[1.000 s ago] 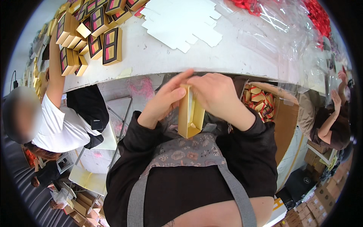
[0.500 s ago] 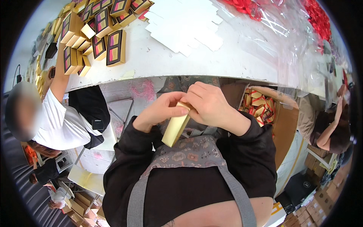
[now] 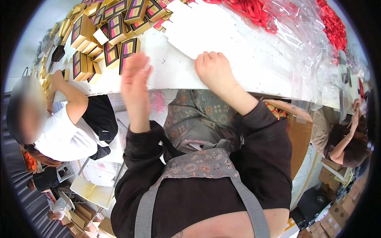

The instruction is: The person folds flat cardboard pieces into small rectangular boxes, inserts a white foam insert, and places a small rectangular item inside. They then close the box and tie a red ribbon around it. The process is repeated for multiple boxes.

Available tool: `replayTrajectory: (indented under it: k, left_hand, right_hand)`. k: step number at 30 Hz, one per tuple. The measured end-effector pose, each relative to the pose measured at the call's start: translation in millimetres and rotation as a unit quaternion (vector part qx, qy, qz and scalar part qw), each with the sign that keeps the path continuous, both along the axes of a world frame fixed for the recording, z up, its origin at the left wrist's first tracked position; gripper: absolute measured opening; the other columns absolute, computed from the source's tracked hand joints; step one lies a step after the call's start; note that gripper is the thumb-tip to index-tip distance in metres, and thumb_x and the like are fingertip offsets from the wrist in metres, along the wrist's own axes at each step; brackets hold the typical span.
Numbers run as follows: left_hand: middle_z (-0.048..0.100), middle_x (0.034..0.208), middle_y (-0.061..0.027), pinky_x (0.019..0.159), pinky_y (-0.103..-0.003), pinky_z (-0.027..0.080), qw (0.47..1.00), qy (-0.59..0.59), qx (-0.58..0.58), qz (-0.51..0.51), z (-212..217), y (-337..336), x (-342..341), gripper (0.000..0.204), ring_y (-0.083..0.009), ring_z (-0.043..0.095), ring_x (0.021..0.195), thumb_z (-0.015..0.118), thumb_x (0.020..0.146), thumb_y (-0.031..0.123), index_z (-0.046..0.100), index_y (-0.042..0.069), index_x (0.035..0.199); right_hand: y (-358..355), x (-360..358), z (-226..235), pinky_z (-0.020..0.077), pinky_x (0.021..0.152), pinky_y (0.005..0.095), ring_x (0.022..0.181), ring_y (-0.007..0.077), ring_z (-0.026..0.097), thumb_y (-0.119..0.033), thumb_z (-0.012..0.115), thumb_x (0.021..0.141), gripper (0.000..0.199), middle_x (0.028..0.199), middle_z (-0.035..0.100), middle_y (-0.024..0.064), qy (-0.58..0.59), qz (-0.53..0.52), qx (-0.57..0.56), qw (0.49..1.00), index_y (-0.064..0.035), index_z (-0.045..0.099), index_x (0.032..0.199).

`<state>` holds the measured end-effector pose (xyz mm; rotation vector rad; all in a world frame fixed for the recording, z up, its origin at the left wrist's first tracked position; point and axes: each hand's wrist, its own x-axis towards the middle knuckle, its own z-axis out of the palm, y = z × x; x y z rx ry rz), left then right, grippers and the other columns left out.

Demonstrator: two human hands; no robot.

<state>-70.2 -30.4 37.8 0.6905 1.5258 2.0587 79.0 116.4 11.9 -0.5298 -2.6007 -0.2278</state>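
My left hand point(image 3: 135, 85) is raised over the table's front edge beside the gold boxes, fingers stretched out and somewhat blurred; nothing shows in it. Behind its fingertips stands a gold box point(image 3: 129, 48) with a dark-framed front and pink and purple panels. My right hand point(image 3: 214, 68) lies at the near edge of a spread pile of white cards point(image 3: 202, 29), its fingers curled under. Whether it pinches a card is hidden by the knuckles. The plain gold box held earlier is out of sight.
Several more gold boxes point(image 3: 117, 29) cluster at the far left. Red ribbon point(image 3: 258, 14) and clear plastic wrap point(image 3: 295, 43) cover the right side. A cardboard carton point(image 3: 299, 139) with boxes stands below right. A person in white point(image 3: 73, 129) works at the left, another point(image 3: 347, 139) at the right.
My hands have parted from the plain gold box at my lap and risen to the table. The left moved toward the boxes, the right to the white cards. The person at left lowered an arm.
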Motion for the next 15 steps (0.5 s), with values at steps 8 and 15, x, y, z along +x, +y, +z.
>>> replayTrajectory:
  k: [8, 15]
  left_hand:
    - [0.047, 0.132, -0.0223, 0.098, -0.039, 0.044, 0.972, -0.156, -0.018, -0.175, -10.7, 32.3, 39.7, 0.059, -0.031, 0.053, 0.117, 0.047, 0.097, 0.028, 0.028, -0.006, 0.141]
    - [0.058, 0.111, -0.0116, 0.083, -0.032, 0.049, 0.993, -0.09, -0.022, -0.073, -23.2, 36.8, 30.7, 0.039, -0.0194, 0.058, 0.1, 0.043, 0.084, -0.002, 0.045, -0.005, 0.123]
  right_hand:
    - [3.7, 15.4, 7.7, 0.0477, 0.06, 0.0331, 0.066, 0.022, 0.061, -0.013, 0.061, 0.068, 0.007, 0.067, 0.061, 0.0036, 0.102, -0.029, -0.085, 0.991, -0.0077, 0.057, 0.069]
    - [-35.6, 41.5, 30.0, 0.0377, 0.098, 0.0436, 0.122, 0.0326, 0.046, -0.029, 0.066, 0.08, 0.046, 0.129, 0.052, 0.0161, 0.111, 0.083, -0.127, 0.982, -0.0026, 0.058, 0.116]
